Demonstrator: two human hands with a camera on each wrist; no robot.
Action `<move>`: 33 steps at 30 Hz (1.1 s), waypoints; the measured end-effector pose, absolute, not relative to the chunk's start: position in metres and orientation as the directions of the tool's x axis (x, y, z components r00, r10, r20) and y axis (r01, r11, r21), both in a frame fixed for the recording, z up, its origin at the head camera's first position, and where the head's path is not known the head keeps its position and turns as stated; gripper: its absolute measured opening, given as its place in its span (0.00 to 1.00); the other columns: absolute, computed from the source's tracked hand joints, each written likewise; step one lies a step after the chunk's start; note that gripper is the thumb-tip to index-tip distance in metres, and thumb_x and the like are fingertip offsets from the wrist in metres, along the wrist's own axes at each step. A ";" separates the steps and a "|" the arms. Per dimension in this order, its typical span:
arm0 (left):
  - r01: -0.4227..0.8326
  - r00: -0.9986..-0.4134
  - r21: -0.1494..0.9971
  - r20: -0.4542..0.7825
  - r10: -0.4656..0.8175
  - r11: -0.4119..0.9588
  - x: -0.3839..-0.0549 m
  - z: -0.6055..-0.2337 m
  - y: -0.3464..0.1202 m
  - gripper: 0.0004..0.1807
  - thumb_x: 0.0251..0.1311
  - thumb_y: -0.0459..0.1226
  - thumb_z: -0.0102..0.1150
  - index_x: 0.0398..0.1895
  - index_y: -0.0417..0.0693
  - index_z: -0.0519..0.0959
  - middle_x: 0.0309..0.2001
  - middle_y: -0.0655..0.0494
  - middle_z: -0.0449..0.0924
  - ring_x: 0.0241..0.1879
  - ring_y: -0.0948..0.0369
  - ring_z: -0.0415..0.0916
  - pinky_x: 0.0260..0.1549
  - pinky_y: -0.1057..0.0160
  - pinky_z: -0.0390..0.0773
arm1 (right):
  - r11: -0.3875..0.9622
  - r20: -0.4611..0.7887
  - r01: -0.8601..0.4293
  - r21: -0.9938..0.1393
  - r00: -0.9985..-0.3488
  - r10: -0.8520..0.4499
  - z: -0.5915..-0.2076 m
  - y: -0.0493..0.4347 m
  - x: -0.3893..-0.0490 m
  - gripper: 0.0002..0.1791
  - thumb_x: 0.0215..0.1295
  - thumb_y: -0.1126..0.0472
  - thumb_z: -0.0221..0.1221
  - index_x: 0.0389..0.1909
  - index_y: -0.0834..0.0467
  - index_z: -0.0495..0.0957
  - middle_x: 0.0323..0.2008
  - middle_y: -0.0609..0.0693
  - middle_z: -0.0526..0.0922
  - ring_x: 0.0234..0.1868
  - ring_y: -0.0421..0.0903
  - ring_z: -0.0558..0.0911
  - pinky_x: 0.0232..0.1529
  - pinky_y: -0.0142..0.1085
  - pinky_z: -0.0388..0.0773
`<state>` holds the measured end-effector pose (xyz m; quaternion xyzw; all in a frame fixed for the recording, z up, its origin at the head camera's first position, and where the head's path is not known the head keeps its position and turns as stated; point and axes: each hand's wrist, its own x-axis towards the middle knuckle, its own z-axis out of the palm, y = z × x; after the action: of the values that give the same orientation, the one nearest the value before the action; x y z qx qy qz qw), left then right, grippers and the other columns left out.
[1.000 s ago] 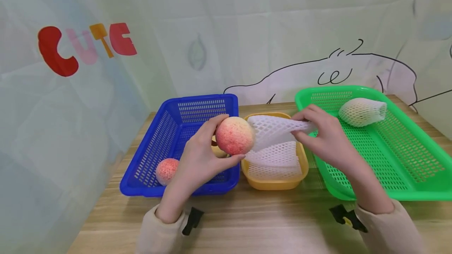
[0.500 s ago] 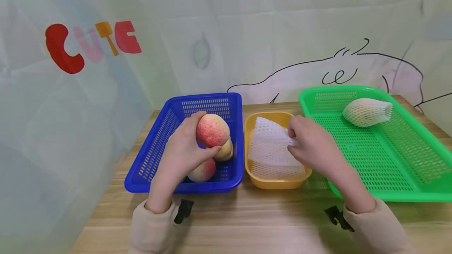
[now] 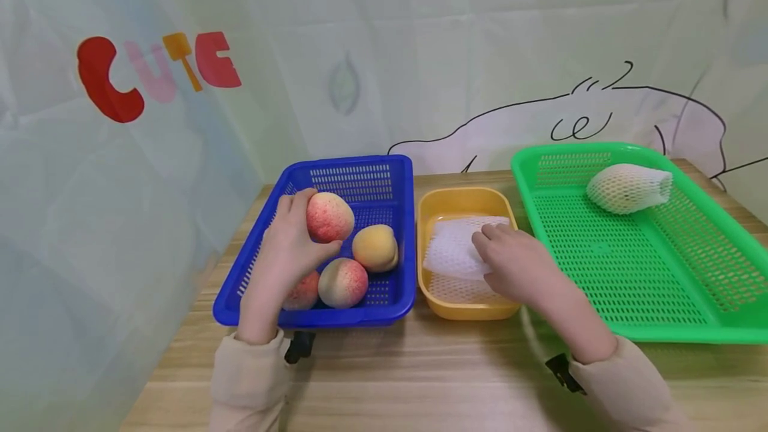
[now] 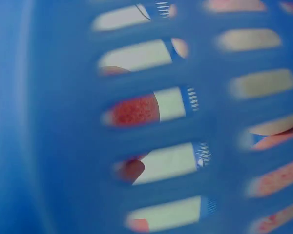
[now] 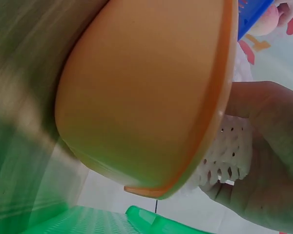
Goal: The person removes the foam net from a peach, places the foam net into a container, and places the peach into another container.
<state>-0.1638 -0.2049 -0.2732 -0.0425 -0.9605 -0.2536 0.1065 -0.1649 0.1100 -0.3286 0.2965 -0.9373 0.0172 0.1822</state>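
My left hand (image 3: 281,252) grips a red-and-cream peach (image 3: 332,217) over the left part of the blue basket (image 3: 360,317). Below it in that basket lie a yellow peach (image 3: 375,248), a pale peach with a red side (image 3: 344,283) and a red one (image 3: 303,292) partly behind the hand. My right hand (image 3: 521,264) pinches a white foam fruit net (image 3: 456,245) in the yellow basket (image 3: 471,313); in the right wrist view the mesh (image 5: 229,151) shows between thumb and fingers beyond the rim. The slotted blue wall (image 4: 63,146) hides most of the left wrist view.
At the right stands a large green basket (image 3: 600,245) holding a fruit sleeved in foam netting (image 3: 629,189). All three baskets sit side by side on a wooden table (image 3: 432,379), with a printed cloth (image 3: 384,85) behind.
The left hand has carried the peach left and away from the foam net, uncovering the other peaches. The right hand has lowered its net onto the netting in the yellow basket.
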 end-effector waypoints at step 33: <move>-0.021 -1.000 0.258 0.009 -0.024 0.966 -0.174 -0.294 -0.218 0.44 0.55 0.50 0.61 0.68 0.33 0.57 0.58 0.28 0.65 0.54 0.34 0.70 0.50 0.34 0.71 | 0.819 -0.041 -0.527 -0.227 -0.835 -0.548 -0.328 0.108 -0.159 0.16 0.65 0.55 0.57 0.16 0.51 0.70 0.23 0.44 0.69 0.23 0.40 0.65 0.26 0.32 0.62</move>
<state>-0.1741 -0.2178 -0.2938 0.0111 -0.9914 -0.1299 0.0059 -0.1589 0.1077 -0.3283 0.2822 -0.9523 0.1037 -0.0524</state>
